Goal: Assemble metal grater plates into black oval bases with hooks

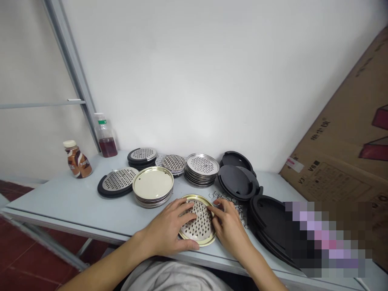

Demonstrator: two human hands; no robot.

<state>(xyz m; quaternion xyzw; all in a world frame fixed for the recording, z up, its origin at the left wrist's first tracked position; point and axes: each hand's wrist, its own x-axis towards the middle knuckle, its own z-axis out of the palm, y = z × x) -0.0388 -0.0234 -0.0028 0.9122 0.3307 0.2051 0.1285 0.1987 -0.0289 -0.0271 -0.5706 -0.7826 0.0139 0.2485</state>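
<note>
A round grater plate (197, 221) with rows of holes lies inside a gold-rimmed metal lid (207, 243) at the table's front edge. Over its left side my left hand (169, 228) is spread, thumb at the near rim and fingertips on the plate. My right hand (229, 226) is at the right rim, index fingertip on the edge and the other fingers bent; anything small between them is hidden. Just beyond that hand lie loose wire clasps or rings (241, 210). Left of the lid stands a stack of cream metal lids (153, 183).
Behind are stacked grater plates (202, 165), smaller grater discs (173, 163) and black-rimmed graters (118, 180). Black plastic rings and lids (236, 182) fill the right side. A brown drink bottle (78, 159) and a bottle of red liquid (107, 145) stand left. A cardboard box (333, 161) leans at right.
</note>
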